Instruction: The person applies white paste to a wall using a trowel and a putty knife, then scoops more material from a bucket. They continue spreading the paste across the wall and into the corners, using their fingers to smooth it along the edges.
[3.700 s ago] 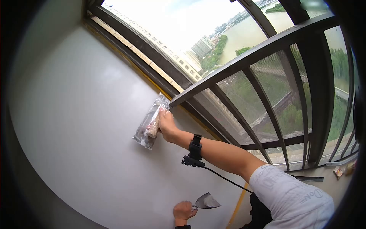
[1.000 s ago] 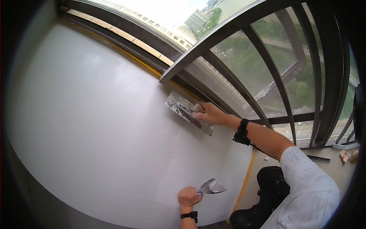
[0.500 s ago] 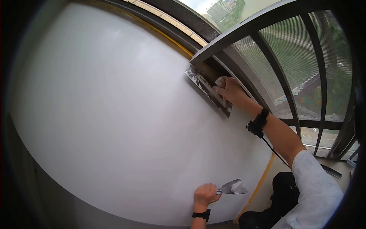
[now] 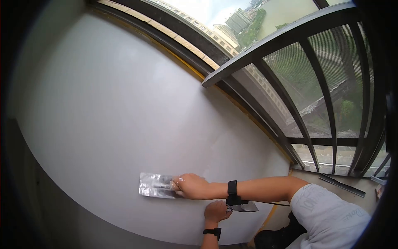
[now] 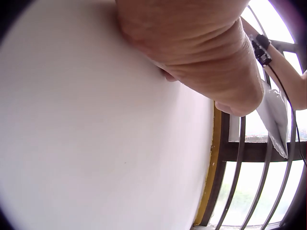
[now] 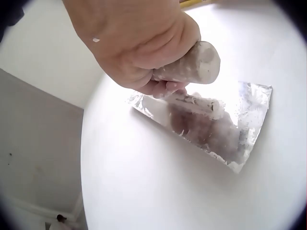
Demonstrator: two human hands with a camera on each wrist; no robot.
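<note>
My right hand [image 4: 191, 186] grips the handle of a plastering trowel [image 4: 148, 189], low on the smooth white wall [image 4: 107, 103]. In the right wrist view the trowel's wide metal blade [image 6: 211, 132], smeared with white, lies close along the wall, and the fingers wrap round its thick, round handle [image 6: 199, 64]. Just below the right wrist in the head view, my left hand [image 4: 216, 212] grips a putty knife [image 4: 248, 207]. That knife's blade is partly hidden by the right wrist strap; in the left wrist view white putty [image 5: 276, 108] shows on it.
Dark railing bars [image 4: 286, 95] and a window frame [image 4: 166, 37] border the wall's upper right side. Yellow tape [image 4: 182, 62] runs along that edge. A dark metal strip [image 4: 342, 185] lies on the floor at right. A cable hangs from the right wrist camera.
My right hand has carried the trowel from beside the railing down and left across the wall, turning it nearly level. The left hand stays low with the putty knife; the head view has shifted.
</note>
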